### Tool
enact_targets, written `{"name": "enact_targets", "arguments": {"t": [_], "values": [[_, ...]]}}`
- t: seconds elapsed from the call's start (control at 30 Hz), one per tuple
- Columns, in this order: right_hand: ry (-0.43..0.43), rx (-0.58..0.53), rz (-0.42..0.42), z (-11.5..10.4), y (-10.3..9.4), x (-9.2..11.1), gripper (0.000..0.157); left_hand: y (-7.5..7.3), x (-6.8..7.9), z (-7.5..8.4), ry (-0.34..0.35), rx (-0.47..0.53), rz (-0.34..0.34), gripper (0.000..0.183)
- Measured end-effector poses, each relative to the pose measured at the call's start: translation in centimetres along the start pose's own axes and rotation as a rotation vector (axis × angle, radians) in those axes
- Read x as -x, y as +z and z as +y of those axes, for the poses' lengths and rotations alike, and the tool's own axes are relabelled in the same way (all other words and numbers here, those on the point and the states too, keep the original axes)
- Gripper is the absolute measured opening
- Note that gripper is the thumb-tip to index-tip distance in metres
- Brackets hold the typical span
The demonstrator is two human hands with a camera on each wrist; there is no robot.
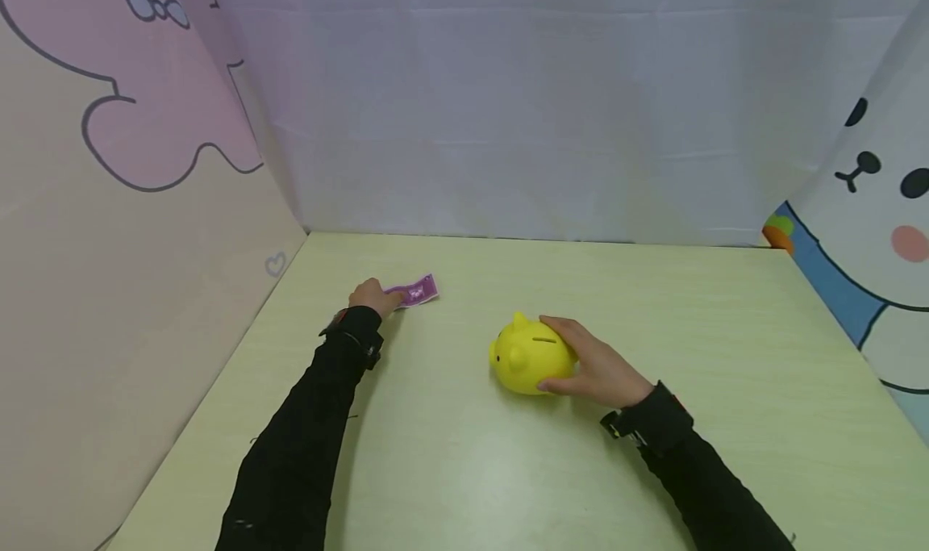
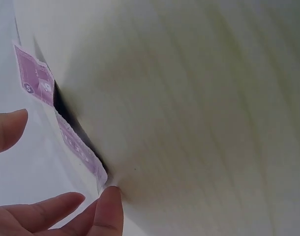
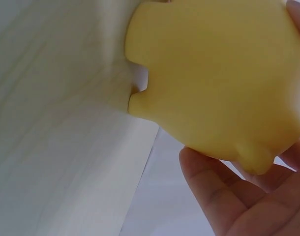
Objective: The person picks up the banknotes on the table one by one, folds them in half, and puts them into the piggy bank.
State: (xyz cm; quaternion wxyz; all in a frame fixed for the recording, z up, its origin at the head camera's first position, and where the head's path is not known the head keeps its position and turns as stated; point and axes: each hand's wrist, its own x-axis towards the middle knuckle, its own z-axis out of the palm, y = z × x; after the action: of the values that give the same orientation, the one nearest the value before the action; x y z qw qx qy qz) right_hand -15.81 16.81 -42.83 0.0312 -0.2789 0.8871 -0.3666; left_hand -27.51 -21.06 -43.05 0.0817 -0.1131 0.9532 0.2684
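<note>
A yellow piggy bank (image 1: pixel 526 361) stands on the table, its coin slot on top and its snout facing left. My right hand (image 1: pixel 591 365) grips its rear end, thumb on the near side and fingers on the far side. In the right wrist view, the yellow body (image 3: pixel 214 73) fills much of the frame, with fingers (image 3: pixel 209 182) against it around the tail. Farther left, my left hand (image 1: pixel 376 297) is at a creased purple paper note (image 1: pixel 419 291). The left wrist view has a fingertip touching the end of the note (image 2: pixel 78 145), while the thumb (image 2: pixel 10 130) stands apart from it.
The pale wooden table (image 1: pixel 450 470) meets a white curtain (image 1: pixel 508 115) at its back edge. A cartoon-printed wall panel (image 1: pixel 145 252) borders the left side, and another printed panel (image 1: pixel 871 236) the right. A dark band (image 1: pixel 656 418) circles each wrist.
</note>
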Motion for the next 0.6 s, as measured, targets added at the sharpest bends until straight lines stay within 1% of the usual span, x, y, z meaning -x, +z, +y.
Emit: {"name": "enact_targets", "arguments": {"t": [0.1,0.17,0.33,0.47,0.6], "values": [[-0.001,0.000,0.002,0.0,0.0,0.0,0.090,0.2,-0.2,0.1,-0.016,-0.042,0.029,0.049],[-0.002,-0.002,0.002,-0.1,0.0,0.0,0.090,0.4,-0.6,0.0,-0.026,-0.073,0.043,0.047],[-0.005,-0.003,0.000,-0.2,0.0,0.0,0.090,1.0,-1.5,-0.1,-0.053,-0.153,0.055,0.055],[-0.010,0.005,0.001,-0.2,0.0,0.1,0.090,1.3,-1.8,-0.1,-0.060,-0.165,0.059,0.055],[-0.010,0.006,0.000,-0.2,0.0,0.1,0.090,1.1,-1.6,-0.1,-0.054,-0.147,0.071,0.052]]}}
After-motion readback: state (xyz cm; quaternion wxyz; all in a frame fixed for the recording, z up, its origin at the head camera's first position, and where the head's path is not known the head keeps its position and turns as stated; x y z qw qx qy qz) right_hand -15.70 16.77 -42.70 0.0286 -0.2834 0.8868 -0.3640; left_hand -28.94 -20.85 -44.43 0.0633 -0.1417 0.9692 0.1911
